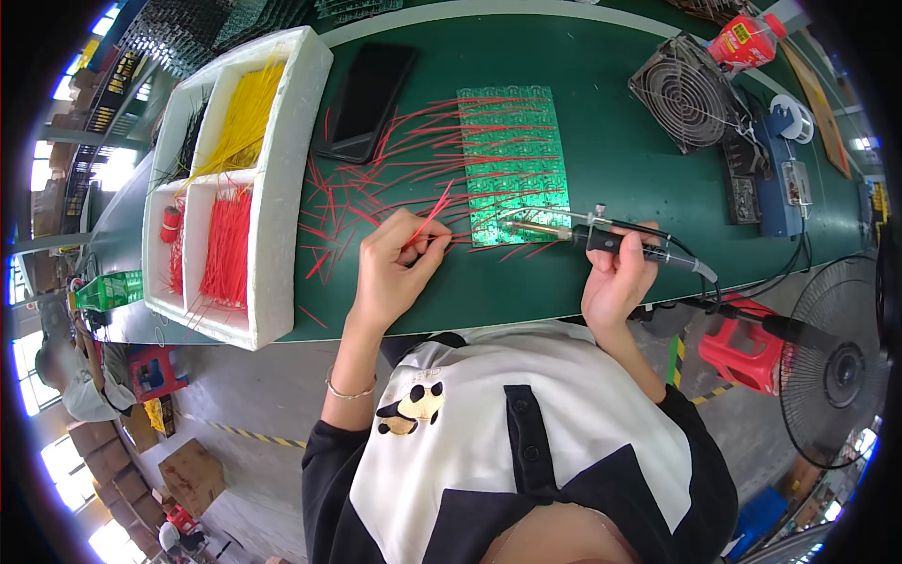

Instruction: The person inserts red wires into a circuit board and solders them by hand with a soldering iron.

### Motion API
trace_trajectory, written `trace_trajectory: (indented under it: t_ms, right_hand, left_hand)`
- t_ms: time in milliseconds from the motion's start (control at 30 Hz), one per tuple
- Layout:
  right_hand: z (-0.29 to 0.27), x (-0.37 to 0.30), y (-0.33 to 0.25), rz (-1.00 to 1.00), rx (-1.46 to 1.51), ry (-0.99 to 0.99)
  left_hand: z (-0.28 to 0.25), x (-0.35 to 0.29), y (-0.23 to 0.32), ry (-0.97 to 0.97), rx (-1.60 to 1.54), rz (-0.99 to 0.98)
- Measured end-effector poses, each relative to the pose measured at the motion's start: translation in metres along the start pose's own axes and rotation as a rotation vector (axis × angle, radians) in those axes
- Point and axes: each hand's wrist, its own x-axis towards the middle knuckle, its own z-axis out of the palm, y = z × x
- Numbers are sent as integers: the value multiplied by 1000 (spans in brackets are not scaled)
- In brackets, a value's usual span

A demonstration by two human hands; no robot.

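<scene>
1. Left hand (399, 268), centre of my frame: thumb and fingertips pinched together on a small bunch of red wires (438, 209), which slant up and right.
2. Right hand (620, 277), right of centre: fingers closed around the dark handle of a soldering iron (606, 242). I see its tip pointing left over the lower right of the circuit panel; I cannot tell whether they touch.
3. Circuit panel (512, 167), upper centre: green, flat on the green bench (601, 103), with rows of red leads (423, 141) running across it and out past its left edge.
4. White foam box (291, 179), upper left: compartmented; I count yellow wires (242, 117) and a red wire bundle (226, 249) in separate compartments.
5. Black phone (368, 99), top, between box and panel.
6. Square fan (684, 99), upper right: round wire grille, red bottle (742, 44) just beside it.
</scene>
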Motion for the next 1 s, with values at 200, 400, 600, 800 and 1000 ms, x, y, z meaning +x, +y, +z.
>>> trace_trajectory:
  t_ms: [200, 400, 600, 800, 1000]
  right_hand:
    - [3, -3, -2, 34, -89, 57]
    - [1, 1, -1, 29, -84, 44]
    - [3, 3, -3, -1, -178, 81]
    - [18, 27, -19, -69, -258, -48]
    - [5, 38, 0, -35, -228, -169]
  left_hand:
    - [4, 1, -9, -14, -43, -17]
    - [3, 5, -8, -20, -59, -18]
    - [4, 6, -9, -24, -58, -26]
    - [4, 4, -13, -18, -39, -22]
    - [6, 5, -9, 1, -71, -43]
